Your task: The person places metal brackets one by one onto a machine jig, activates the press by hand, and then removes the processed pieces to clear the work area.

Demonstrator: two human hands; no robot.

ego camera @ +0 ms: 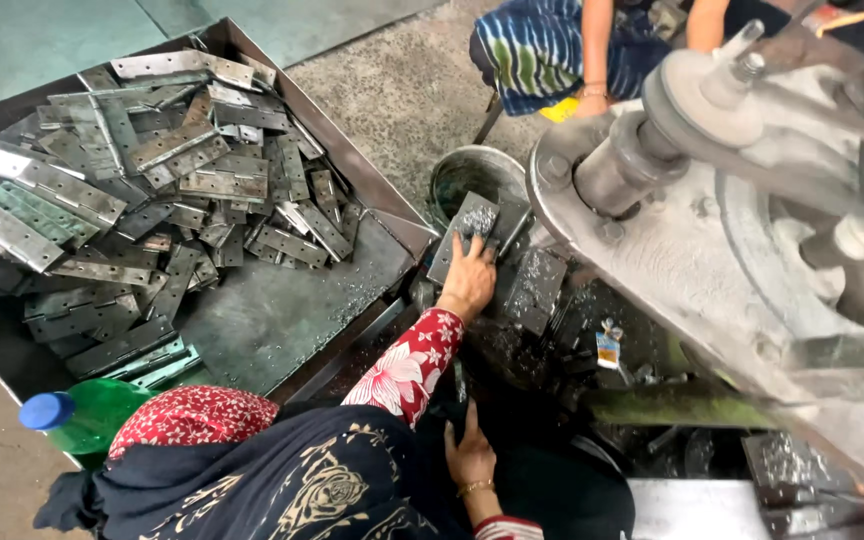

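My left hand [468,278], in a red floral sleeve, reaches out to a grey metal hinge plate [474,222] dusted with shiny chips, and its fingers grip the plate's near edge. The plate lies tilted beside a round dark bucket [472,172] at the foot of the machine. More dark plates [534,290] lie just right of that hand. My right hand [471,455], with a gold bangle at the wrist, rests low on a dark surface with its fingers apart and nothing in it.
A large metal tray [282,310] on the left holds a heap of several hinges [142,180]. A green bottle with a blue cap [82,412] stands at its near corner. A big grey machine [752,220] fills the right. Another person in striped cloth [542,45] sits at the top.
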